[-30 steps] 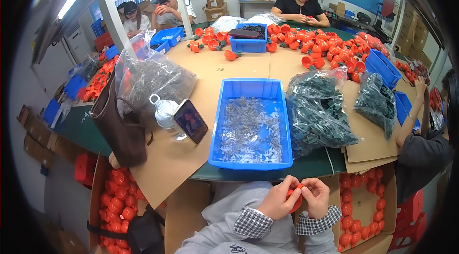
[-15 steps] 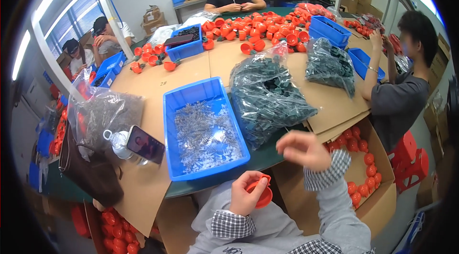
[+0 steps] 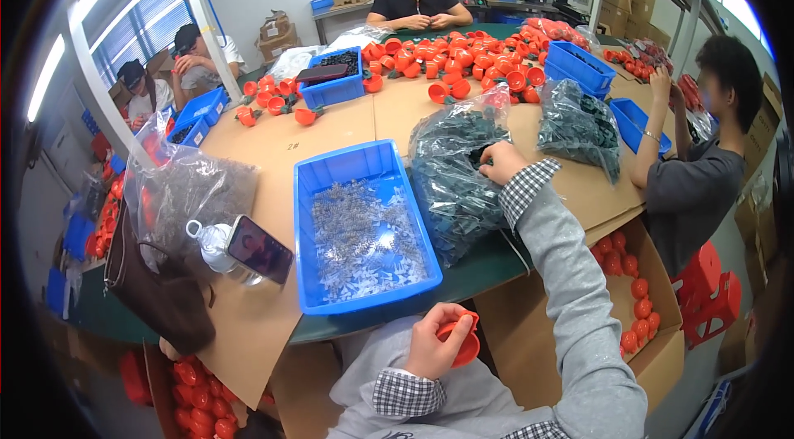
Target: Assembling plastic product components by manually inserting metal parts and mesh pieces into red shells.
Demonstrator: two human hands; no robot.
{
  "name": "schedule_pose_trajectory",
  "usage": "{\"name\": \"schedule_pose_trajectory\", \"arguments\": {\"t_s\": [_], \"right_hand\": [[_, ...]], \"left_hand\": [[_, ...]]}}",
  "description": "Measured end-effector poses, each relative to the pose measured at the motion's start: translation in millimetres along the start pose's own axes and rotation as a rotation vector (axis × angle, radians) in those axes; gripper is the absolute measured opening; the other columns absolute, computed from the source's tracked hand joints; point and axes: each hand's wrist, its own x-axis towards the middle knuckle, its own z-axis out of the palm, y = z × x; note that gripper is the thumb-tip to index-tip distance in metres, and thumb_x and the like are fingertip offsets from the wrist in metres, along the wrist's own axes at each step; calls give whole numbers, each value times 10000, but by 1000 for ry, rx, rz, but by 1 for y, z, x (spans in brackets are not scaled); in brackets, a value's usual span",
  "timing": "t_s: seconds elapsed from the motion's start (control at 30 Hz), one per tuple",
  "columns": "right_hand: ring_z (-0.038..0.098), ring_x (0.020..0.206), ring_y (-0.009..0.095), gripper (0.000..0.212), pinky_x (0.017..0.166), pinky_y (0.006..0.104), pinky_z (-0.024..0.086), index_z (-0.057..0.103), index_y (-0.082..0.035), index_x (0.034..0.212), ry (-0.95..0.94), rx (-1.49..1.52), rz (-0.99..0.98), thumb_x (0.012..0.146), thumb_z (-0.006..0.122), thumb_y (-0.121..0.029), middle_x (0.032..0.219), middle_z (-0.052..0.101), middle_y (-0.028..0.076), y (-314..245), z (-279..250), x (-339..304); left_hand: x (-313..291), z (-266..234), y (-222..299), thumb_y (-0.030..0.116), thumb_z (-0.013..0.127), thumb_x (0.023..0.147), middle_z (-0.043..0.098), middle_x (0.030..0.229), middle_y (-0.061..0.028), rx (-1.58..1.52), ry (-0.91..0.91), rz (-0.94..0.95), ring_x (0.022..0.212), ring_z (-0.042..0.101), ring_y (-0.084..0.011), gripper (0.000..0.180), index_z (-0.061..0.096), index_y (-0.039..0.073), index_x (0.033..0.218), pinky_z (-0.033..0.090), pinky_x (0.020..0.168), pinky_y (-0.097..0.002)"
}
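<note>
In front of my lap, my left hand (image 3: 433,345) is closed round a red plastic cup-shaped part (image 3: 465,350), thumb over its rim. My right hand (image 3: 503,163) reaches forward to a clear plastic bag of dark green plastic pieces (image 3: 457,199). Its fingers are bent at the bag's dark opening, and what lies between the fingertips is hidden. Left of this bag stands a blue tray (image 3: 303,228) holding small metal springs (image 3: 346,212) and whitish clear plastic pieces (image 3: 372,274).
A propped phone (image 3: 260,250) leans by a water bottle (image 3: 213,245), near a bag of small grey parts (image 3: 207,191). Red cups (image 3: 480,59) are heaped at the far side. Cartons of red parts (image 3: 635,286) flank me below the table. Several people sit around it.
My right hand has moved forward from the table's near edge to the bag of green pieces. My left hand keeps hold of the red cup-shaped part. The view has shifted slightly.
</note>
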Motion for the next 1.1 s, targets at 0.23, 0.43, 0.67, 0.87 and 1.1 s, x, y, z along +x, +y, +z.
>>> {"name": "schedule_pose_trajectory", "arguments": {"t_s": [0.23,0.43,0.67,0.87,1.1], "right_hand": [[550,944,306,262,820,382,451,631,-51,881,68,126,-95,670,724,-174,942,581,153,7,-1,-12],[562,904,283,279,797,367,455,635,-53,926,190,317,-44,684,709,-171,919,587,147,12,18,-12],[595,838,254,263,739,346,473,621,-34,894,283,407,-82,666,706,-134,853,624,131,11,12,-17],[594,801,237,274,706,342,466,576,-18,953,530,282,-162,703,661,-93,846,589,99,-12,3,-26],[572,670,163,151,590,254,488,545,-29,883,-126,1790,124,801,570,-154,772,529,77,-108,-23,-33]], "left_hand": [[8,-9,8,128,553,881,627,835,-82,-401,-105,-145,771,622,-143,156,518,-3,959,494,715,-263],[4,-11,7,110,569,870,620,861,-78,-381,-89,-110,794,620,-143,152,517,5,966,491,728,-264],[7,-10,9,113,560,876,605,881,-65,-458,-124,-80,835,604,-135,156,500,18,985,482,752,-268],[6,-15,6,95,572,859,620,832,-77,-437,-185,-118,784,613,-136,118,531,5,924,490,718,-266],[9,-16,2,85,569,860,625,833,-88,-490,-163,-179,785,618,-149,110,530,1,920,496,721,-276]]}}
